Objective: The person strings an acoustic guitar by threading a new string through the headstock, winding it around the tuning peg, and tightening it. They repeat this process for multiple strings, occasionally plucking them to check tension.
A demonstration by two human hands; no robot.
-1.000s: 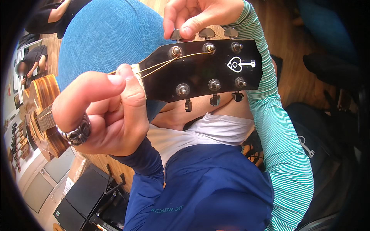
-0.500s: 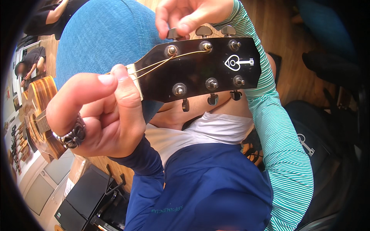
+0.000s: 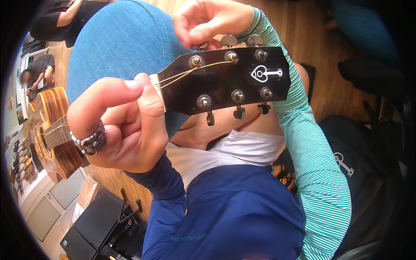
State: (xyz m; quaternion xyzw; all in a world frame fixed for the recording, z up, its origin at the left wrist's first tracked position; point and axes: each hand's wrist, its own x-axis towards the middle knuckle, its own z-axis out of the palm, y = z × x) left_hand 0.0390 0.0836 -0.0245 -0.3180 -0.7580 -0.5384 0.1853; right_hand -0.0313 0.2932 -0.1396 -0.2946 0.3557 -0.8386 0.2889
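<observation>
A guitar's black headstock [image 3: 225, 78] with a white heart-and-key emblem points to the right before me. Two thin golden strings [image 3: 177, 77] run from the nut [image 3: 158, 89] to the two upper tuning posts nearest it. My left hand [image 3: 125, 117], with a heavy silver ring, pinches thumb and forefinger together over the strings at the nut. The lower posts carry no strings. At the upper edge, my right hand [image 3: 208, 21] has its thumb and fingers closed on the tuning key [image 3: 199, 46] nearest the nut. Its fingers partly hide that key.
The wooden guitar body [image 3: 56, 130] is at the far left. A blue padded round seat [image 3: 117, 47] sits behind the headstock. Black cases [image 3: 93, 221] stand lower left, a black bag [image 3: 346, 151] right. Other people [image 3: 41, 71] are at upper left.
My right hand has tightened around the tuning key and turned a little. The headstock and my left hand have shifted slightly; more of the guitar body shows.
</observation>
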